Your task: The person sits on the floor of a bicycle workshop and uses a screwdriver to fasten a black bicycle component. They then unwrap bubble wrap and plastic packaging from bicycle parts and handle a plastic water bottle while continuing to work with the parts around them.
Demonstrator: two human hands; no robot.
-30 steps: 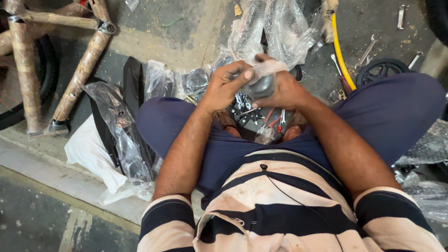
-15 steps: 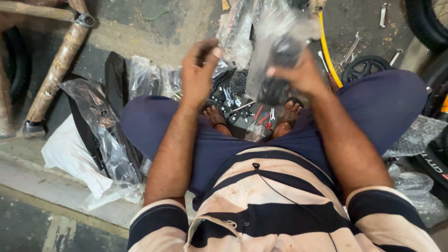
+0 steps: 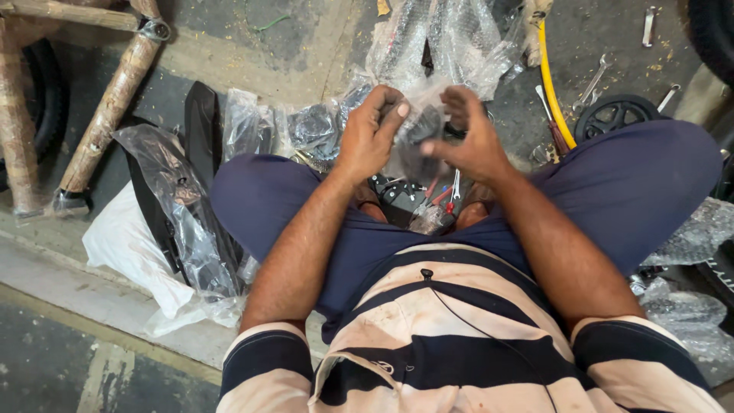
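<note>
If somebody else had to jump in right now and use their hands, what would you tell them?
Left hand: fingers curled on the clear plastic bag holding a small dark part, raised above the lap.
Right hand: pinching the same bag from the other side.
Nearby: loose small parts and red-handled tools on the floor between the legs; silver wrenches and a small black wheel to the right; more bubble-wrapped pieces ahead.
Done: bag is in hand.
Left: the dark part is not yet out of the bag.
</note>
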